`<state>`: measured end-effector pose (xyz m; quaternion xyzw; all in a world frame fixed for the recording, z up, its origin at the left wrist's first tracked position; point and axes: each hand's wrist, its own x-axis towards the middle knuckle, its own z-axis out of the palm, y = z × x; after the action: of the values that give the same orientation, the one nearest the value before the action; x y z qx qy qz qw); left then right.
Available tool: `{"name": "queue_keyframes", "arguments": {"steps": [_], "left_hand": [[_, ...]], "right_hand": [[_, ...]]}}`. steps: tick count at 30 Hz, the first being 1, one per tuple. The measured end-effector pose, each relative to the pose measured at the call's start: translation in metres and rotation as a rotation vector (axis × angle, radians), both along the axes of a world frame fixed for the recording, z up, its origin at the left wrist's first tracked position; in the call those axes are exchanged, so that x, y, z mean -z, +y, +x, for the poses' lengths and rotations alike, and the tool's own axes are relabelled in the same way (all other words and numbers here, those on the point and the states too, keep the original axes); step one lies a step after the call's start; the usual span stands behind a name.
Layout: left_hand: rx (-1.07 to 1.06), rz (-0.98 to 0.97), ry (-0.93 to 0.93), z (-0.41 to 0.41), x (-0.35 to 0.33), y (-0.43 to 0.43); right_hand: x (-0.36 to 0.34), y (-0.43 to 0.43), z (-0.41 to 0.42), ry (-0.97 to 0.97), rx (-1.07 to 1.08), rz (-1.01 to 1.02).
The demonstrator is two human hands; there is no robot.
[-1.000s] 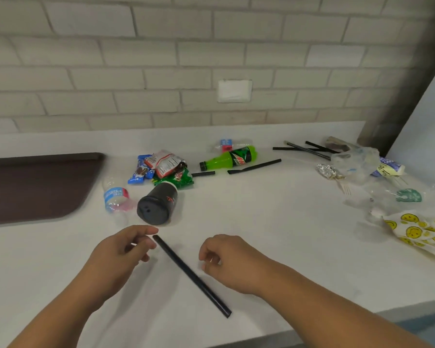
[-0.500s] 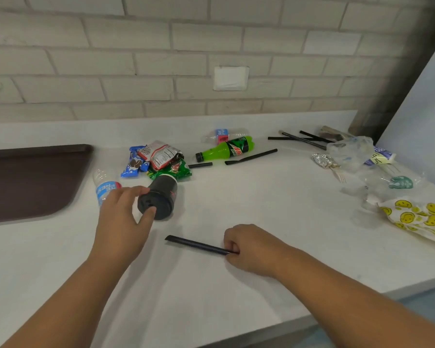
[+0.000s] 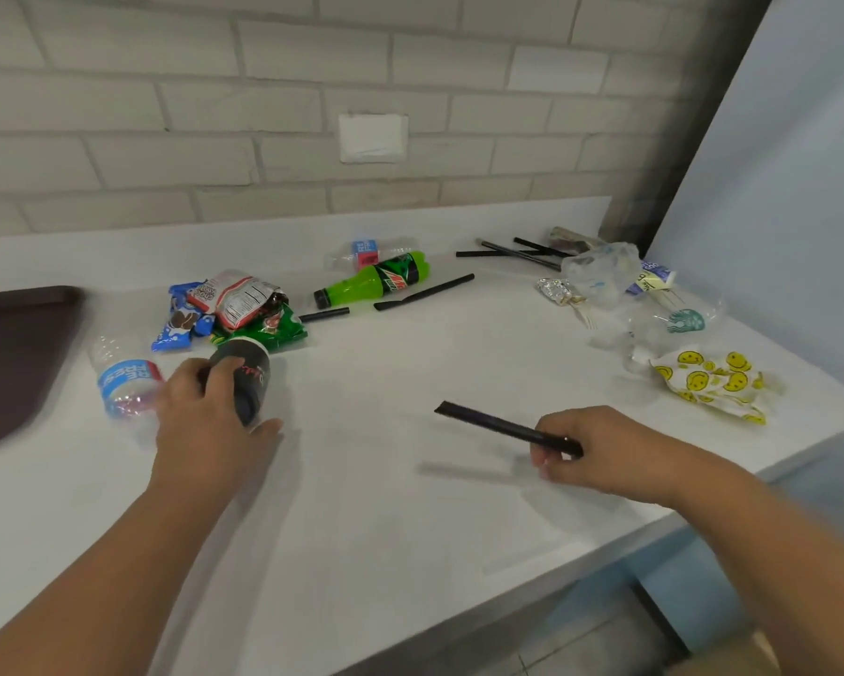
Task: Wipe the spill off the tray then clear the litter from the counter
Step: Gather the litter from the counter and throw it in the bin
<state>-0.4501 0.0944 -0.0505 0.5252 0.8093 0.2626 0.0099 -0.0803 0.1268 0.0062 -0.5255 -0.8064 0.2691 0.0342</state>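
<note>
We are in the litter step. Our left hand (image 3: 200,422) curls its fingers round the cup (image 3: 250,375), and our right hand (image 3: 605,451) pinches a straw (image 3: 493,423) off the desk (image 3: 410,529). The tray (image 3: 15,363), far left, shows no spill. The green bottle (image 3: 376,283), wrappers (image 3: 237,304) and more are left to clear.

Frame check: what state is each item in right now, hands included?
left hand, gripping the black cup.
right hand, pinching the black straw.
black cup, tipped on its side.
black straw, held above the counter, shadow beneath.
green soda bottle, lying on its side, capped.
clear water bottle, lying on its side.
smiley wrapper, crumpled on the counter.
tray, flat on the counter, partly out of frame.
</note>
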Motion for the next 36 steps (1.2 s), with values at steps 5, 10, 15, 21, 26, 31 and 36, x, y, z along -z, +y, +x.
{"name": "queue_keyframes", "arguments": {"steps": [5, 10, 15, 21, 26, 31, 36], "left_hand": [[-0.039, 0.017, 0.035, 0.005, 0.003, 0.001], [-0.025, 0.070, -0.007, 0.008, 0.001, -0.001], [0.035, 0.218, -0.332, 0.026, -0.005, -0.013], [0.236, 0.198, -0.459, 0.056, -0.014, -0.030], [0.310, 0.169, -0.532, 0.071, -0.018, -0.037], [0.336, 0.129, -0.644, 0.080, -0.020, -0.038], [0.359, 0.136, -0.708, 0.092, -0.020, -0.035]], "right_hand": [[0.014, -0.016, 0.004, -0.131, -0.150, -0.078], [0.024, -0.028, 0.016, -0.221, -0.206, -0.071], [0.034, -0.034, 0.022, -0.239, -0.244, 0.007], [0.039, -0.034, 0.020, -0.247, -0.288, 0.085], [0.038, -0.031, 0.021, -0.315, -0.337, 0.094], [0.041, -0.031, 0.021, -0.359, -0.391, 0.116], [0.041, -0.033, 0.026, -0.281, -0.396, 0.138]]}}
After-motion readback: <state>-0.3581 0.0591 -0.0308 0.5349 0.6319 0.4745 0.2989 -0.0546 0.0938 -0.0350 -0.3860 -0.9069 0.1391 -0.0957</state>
